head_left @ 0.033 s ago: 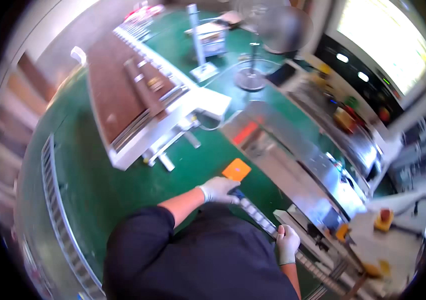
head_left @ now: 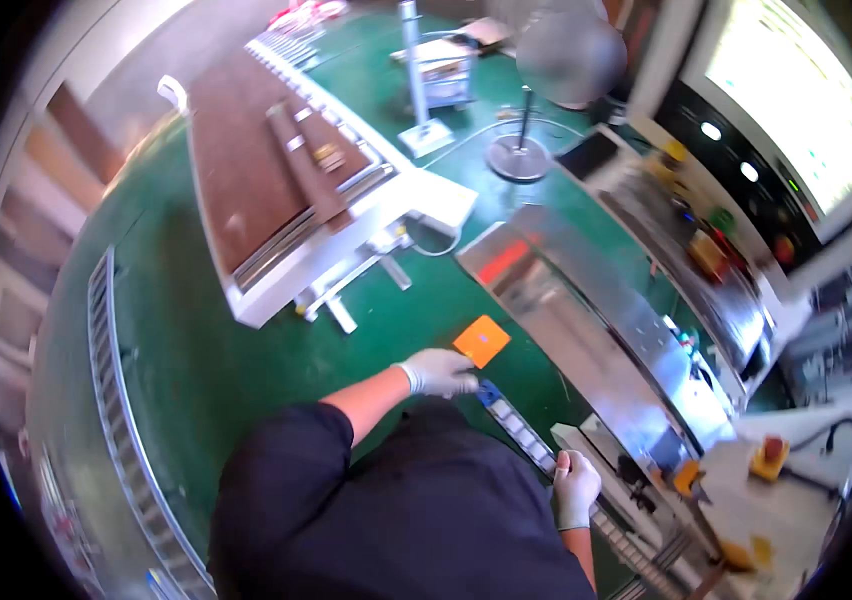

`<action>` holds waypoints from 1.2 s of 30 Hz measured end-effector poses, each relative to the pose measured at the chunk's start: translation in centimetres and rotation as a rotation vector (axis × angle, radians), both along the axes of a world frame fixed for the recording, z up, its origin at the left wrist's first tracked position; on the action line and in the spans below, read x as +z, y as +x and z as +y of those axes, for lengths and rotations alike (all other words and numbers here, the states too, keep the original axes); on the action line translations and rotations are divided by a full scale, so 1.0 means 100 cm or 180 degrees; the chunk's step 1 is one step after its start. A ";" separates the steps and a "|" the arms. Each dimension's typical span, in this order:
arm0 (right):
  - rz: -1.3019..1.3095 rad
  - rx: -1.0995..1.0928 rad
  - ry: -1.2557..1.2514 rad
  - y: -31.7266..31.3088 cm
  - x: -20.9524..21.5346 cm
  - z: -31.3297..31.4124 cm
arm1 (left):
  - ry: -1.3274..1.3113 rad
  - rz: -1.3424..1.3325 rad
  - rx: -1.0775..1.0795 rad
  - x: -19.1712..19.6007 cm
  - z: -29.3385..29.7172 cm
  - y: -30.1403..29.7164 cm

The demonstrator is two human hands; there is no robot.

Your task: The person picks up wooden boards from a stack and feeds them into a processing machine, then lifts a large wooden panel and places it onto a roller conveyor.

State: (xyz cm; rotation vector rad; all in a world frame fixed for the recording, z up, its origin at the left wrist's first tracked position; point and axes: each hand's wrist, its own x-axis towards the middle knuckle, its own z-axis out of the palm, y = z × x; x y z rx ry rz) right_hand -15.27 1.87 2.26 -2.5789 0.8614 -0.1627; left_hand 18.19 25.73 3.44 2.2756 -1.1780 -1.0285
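Note:
My left hand (head_left: 436, 373), in a pale glove, reaches out in front of my body with its fingers loosely stretched and nothing visible in them. Just beyond its fingertips is the blue end of a narrow, segmented grey-white strip (head_left: 518, 428), with a small gap between. That strip slants down to the right to my right hand (head_left: 576, 483), also gloved, whose fingers are curled closed around it with the thumb up. Part of the strip is hidden behind this hand. An orange square plate (head_left: 482, 341) sits just ahead of my left hand.
A long metal-topped machine (head_left: 571, 320) runs along my right, with a red-and-yellow emergency stop button (head_left: 770, 457) near it. Ahead left stands a brown-topped conveyor table (head_left: 236, 190) carrying a brown bar (head_left: 306, 170). A round-based stand (head_left: 519, 158) is farther off. A ladder-like rail (head_left: 126, 400) lies left.
My left hand has come away from the strip's blue end, which now shows. The right hand stays closed in the same place. The whole view has shifted slightly.

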 end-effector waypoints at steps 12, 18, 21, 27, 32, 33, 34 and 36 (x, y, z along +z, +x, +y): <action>-0.0097 -0.0245 0.0068 0.127 0.013 0.065 | -0.1077 -0.0963 0.4847 -0.146 0.235 0.289; 0.0170 -0.0397 0.0131 0.132 0.012 0.066 | -0.1687 0.0618 0.5425 -0.145 0.257 0.381; 0.0194 -0.0352 0.0234 0.139 0.013 0.065 | -0.1533 0.0094 0.5479 -0.158 0.266 0.390; 0.0487 -0.0404 0.0623 0.140 -0.002 0.058 | -0.2140 0.1464 0.5824 -0.154 0.274 0.362; -0.0721 0.0821 0.0775 0.208 0.009 0.100 | -0.2343 0.2314 0.4534 -0.148 0.281 0.258; -0.0686 0.1358 0.0650 0.234 0.030 0.113 | -0.2389 0.2650 0.4588 -0.149 0.274 0.233; -0.0468 0.1419 0.1151 0.254 0.040 0.124 | -0.2196 0.3053 0.4456 -0.113 0.251 0.206; -0.0534 0.1831 0.1393 0.289 0.034 0.144 | -0.2163 0.3216 0.3879 -0.106 0.233 0.166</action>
